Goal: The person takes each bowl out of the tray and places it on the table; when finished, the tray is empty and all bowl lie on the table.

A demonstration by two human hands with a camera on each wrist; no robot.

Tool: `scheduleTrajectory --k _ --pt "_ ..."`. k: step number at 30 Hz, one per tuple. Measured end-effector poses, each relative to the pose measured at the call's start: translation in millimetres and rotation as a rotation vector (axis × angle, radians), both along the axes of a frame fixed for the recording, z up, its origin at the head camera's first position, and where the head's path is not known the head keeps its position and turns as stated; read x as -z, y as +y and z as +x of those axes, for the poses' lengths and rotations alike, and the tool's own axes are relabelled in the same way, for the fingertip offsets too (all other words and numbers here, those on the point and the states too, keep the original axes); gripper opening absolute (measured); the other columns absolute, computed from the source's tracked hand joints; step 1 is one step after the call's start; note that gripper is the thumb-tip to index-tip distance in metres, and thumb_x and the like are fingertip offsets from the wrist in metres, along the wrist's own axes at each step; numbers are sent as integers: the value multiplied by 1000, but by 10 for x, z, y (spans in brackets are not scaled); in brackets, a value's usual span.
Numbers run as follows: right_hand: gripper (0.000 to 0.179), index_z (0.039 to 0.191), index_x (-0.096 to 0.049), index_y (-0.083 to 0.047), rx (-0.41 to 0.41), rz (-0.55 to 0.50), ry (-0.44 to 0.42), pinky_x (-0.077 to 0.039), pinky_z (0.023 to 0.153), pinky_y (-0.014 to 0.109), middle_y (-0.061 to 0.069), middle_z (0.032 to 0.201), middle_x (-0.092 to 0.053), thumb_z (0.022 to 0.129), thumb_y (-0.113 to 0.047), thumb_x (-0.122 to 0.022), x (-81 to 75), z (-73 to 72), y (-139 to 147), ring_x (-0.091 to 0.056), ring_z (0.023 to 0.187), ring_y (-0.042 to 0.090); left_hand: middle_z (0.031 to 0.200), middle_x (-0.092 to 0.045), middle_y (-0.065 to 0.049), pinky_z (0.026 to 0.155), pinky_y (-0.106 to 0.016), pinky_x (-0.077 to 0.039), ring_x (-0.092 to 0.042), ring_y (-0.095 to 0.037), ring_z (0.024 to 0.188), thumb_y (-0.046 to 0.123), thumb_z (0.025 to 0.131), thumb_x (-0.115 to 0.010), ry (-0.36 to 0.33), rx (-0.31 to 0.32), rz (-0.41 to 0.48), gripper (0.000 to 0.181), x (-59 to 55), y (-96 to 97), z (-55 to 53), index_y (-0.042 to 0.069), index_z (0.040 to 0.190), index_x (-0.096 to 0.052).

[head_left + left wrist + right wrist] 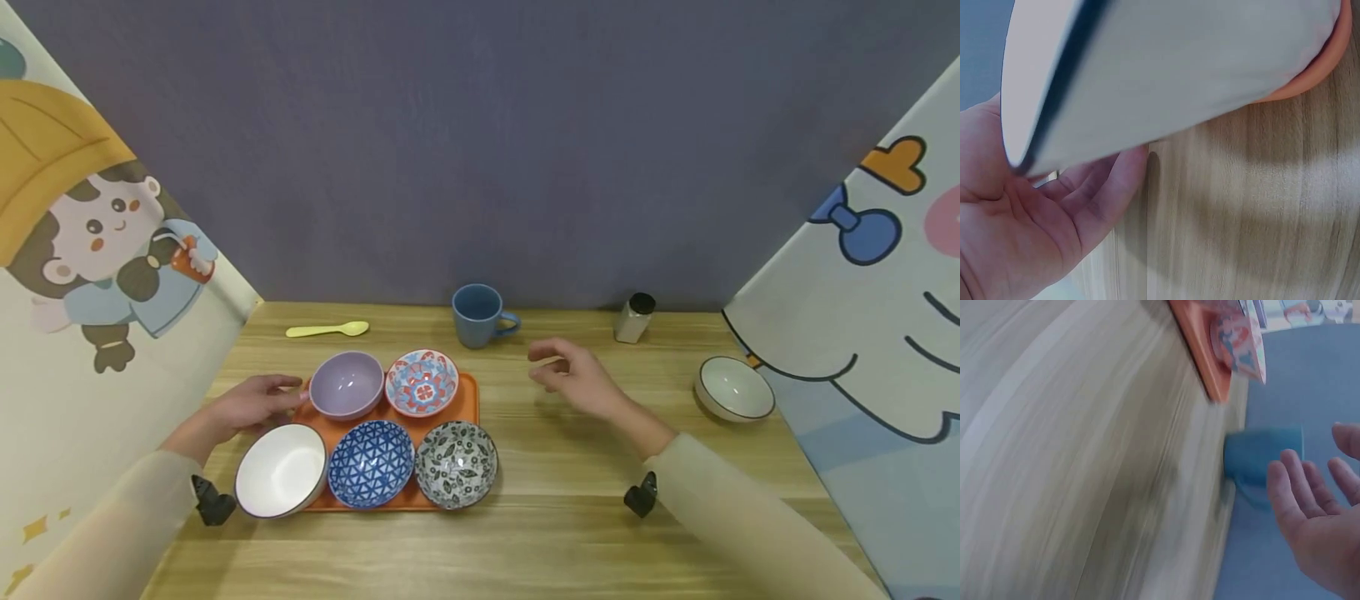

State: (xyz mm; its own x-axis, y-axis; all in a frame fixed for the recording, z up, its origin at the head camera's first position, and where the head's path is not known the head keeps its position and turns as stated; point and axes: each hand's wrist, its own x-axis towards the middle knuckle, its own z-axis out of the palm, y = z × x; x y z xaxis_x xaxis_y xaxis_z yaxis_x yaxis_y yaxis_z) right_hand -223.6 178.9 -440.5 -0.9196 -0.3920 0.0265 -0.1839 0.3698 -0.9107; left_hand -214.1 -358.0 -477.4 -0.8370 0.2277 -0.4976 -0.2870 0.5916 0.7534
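An orange tray [468, 396] carries a purple bowl [347, 385], a red-and-blue patterned bowl [422, 383], a blue triangle-patterned bowl [372, 463], a leaf-patterned bowl [457, 464] and a white bowl [281, 471] that overhangs its left side. At the tray's left end is my left hand [255, 402], fingers extended, fingertips right at the tray edge beside the purple bowl. The white bowl [1197, 69] covers part of that hand in the left wrist view. My right hand [577, 379], holding nothing, hovers over the table with loosely bent fingers, right of a blue mug [476, 317].
A yellow spoon [327, 330] lies at the back left of the wooden table [570, 542]. Toward the back right stands a black-capped shaker [634, 318]. A pale, dark-rimmed bowl [735, 389] sits near the right wall. Panels enclose the table's back and sides.
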Motion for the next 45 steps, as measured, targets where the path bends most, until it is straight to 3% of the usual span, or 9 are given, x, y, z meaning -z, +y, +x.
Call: scheduleTrajectory --k 7,12,19,30,37,45 --pt "52 146 -51 0 -42 -60 -194 -60 81 55 31 132 -59 97 -10 -68 160 -152 -514 -72 103 35 139 -53 -37 77 -41 -62 -71 -29 99 45 100 -65 20 24 -27 90 56 2 -22 -14 155 -24" --pt "65 153 -43 -1 -66 -66 -275 -59 85 56 31 137 -56 96 -13 -71 277 -199 -770 -70 105 45 123 -66 -27 73 -39 -62 -71 -25 92 33 98 -69 22 26 -8 85 78 -17 -20 -13 155 -26" --pt "75 157 -37 -3 -80 -121 -338 -60 85 54 30 142 -53 93 -11 -75 384 -265 -999 -70 99 50 110 -68 -19 59 -29 -56 -68 -21 79 5 96 -65 51 44 -3 70 107 -70 3 -12 154 -31" --pt "76 156 -40 -6 -63 -124 -390 -62 82 44 26 138 -58 90 -5 -77 466 -294 -1201 -72 98 27 106 -64 -20 55 -26 -51 -61 -18 69 -3 90 -64 77 62 -20 72 100 -127 36 -9 155 -33" --pt "77 154 -46 -12 -59 -125 -385 -62 78 38 24 138 -60 84 1 -78 472 -289 -1219 -71 100 25 106 -65 -20 53 -26 -49 -60 -17 66 -5 91 -61 106 95 -12 71 109 -126 3 -9 155 -31" --pt "84 157 -40 -12 -61 -201 -461 -62 79 40 27 138 -61 84 10 -74 504 -281 -1241 -73 98 26 104 -65 -18 54 -27 -50 -61 -18 68 -6 91 -60 85 71 -34 71 96 -111 -18 -7 156 -33"
